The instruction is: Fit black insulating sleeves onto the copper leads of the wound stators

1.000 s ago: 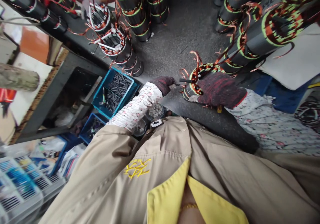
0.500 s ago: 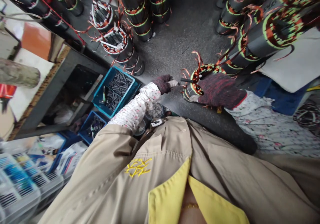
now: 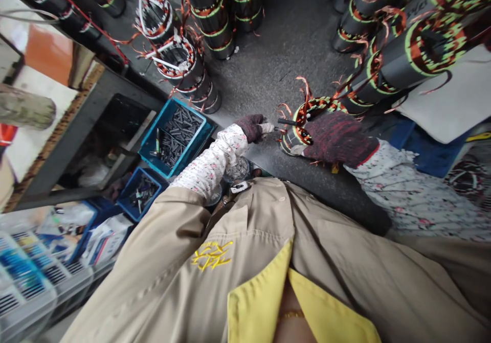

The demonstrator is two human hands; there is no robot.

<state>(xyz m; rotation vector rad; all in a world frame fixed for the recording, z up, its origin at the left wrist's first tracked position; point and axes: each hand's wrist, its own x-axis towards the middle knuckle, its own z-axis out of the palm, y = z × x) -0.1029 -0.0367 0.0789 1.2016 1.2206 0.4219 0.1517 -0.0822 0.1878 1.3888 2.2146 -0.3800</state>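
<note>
A motor stator [image 3: 307, 113] with copper windings and green insulation lies on the dark workbench [image 3: 268, 67] near its front edge. My right hand [image 3: 333, 137], in a dark red knit glove, is wrapped over the stator's side and holds it down. My left hand [image 3: 253, 127], gloved too, is closed in a pinch just left of the stator. It grips a thin dark rod-like tool [image 3: 287, 122] whose tip points into the windings.
Stacks of wound stators stand at the back [image 3: 215, 16] and lie at the right [image 3: 414, 51]. A blue bin of dark small parts [image 3: 176, 133] and a second blue bin [image 3: 141, 192] sit below the bench on the left. White sheet [image 3: 456, 97] at right.
Both hands stay on the stator; the left hand has shifted slightly right toward the windings. The view has drifted a little.
</note>
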